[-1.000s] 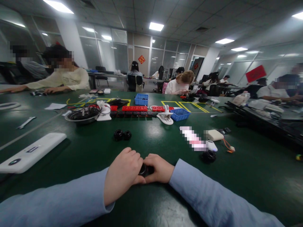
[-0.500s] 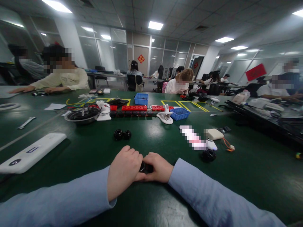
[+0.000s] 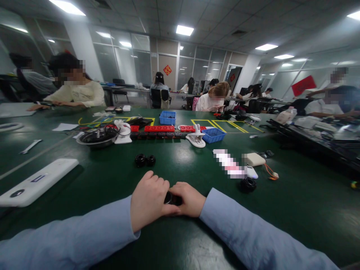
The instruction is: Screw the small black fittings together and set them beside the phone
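Close in front of me, both my hands meet around a small black part with a shiny curved rim. Most of it is hidden by my fingers, so its kind cannot be made out. My left hand is closed over the part's left side, knuckles up, its thumb reaching along the near side. From the right, my right hand grips the other side with bent fingers. Beyond my left hand stand two black ring-shaped parts, side by side. A similar black ring-shaped part lies to the right of my right hand.
On the green table lie a white device, a wrench, a metal bowl with cables, red strips, a white clip stand, blue bins and a cream box. Several people sit beyond.
My left hand has turned slightly on the black part, its thumb now extended further right. My right hand stays put. At the far left, a person's arms have shifted.
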Demonstrator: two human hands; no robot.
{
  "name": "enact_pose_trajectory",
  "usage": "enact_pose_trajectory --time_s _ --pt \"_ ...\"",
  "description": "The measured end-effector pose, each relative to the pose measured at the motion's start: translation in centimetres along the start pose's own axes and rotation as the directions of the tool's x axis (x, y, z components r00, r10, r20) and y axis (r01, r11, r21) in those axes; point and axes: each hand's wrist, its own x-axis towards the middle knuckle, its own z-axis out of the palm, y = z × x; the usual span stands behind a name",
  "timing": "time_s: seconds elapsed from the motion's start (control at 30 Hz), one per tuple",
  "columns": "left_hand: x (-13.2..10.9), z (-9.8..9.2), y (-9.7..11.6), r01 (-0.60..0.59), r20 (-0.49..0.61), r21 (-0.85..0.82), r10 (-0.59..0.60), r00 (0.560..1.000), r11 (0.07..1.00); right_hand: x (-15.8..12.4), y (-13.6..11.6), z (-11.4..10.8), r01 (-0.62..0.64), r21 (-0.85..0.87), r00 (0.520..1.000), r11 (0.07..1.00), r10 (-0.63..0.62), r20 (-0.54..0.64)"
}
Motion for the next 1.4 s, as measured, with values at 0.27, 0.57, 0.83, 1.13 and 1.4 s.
enact_pose_trajectory --time_s 0.27,0.57,0.83,1.13,1.4 --pt "0.6 -0.2 -2.2 -0.098 0.095 -0.059 0.103 0.99 0.993 -0.2 -0.1 -0.4 0.015 0.022 1.0 1.0 -0.015 -0.003" --pt "1.6 -1.4 -5.1 -0.302 0.091 -0.567 0.422 0.902 0.766 -0.2 0.4 -0.6 0.08 0.085 0.996 0.993 -0.082 0.025" --pt "1.3 -1.4 -4.9 -0.386 0.163 -0.602 0.581 0.797 0.699 -0.1 0.3 -1.0 0.092 0.142 0.987 0.986 -0.109 0.116" --pt "0.8 -2.7 -3.4 -0.362 0.23 -0.432 0.488 0.842 0.826 0.0 0.1 -1.1 0.065 0.127 0.982 0.99 -0.086 0.17" --pt "0.2 -2.8 -2.5 -0.299 0.257 -0.328 0.389 0.884 0.896 -0.1 0.1 -1.0 0.06 0.129 0.987 0.99 -0.079 0.142"
